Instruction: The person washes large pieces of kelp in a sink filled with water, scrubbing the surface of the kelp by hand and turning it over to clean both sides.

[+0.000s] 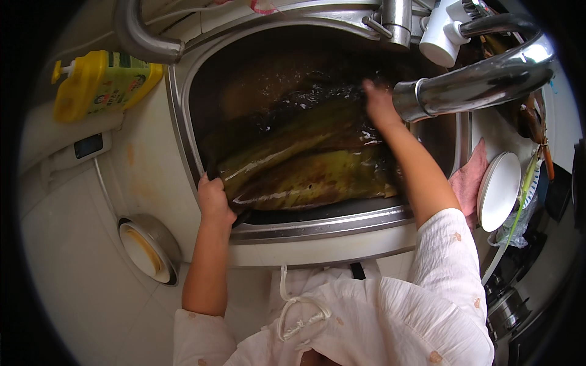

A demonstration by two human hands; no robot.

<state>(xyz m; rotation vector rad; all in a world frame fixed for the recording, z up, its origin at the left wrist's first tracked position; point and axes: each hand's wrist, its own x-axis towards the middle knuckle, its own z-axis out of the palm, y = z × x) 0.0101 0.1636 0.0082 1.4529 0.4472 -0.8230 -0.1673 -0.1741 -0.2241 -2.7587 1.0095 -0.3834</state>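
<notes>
Long, wet green-brown leaves (316,176) lie in dark water inside a stainless-steel sink (293,228). At the sink's left edge, my left hand (214,199) grips their gathered narrow ends. My right hand (381,103) reaches over the sink's right half, just left of the curved chrome pipe (476,87). It is blurred at the rippling water, so its fingers and anything under them cannot be made out. Some of the leaves sink out of sight in the murky water.
A yellow pump bottle (107,87) stands left of the sink, below a bent metal pipe (146,36). Faucet fittings (396,23) overhang the back rim. To the right are a pink cloth (469,178) and a white plate (499,192). Nested bowls (146,251) sit lower left.
</notes>
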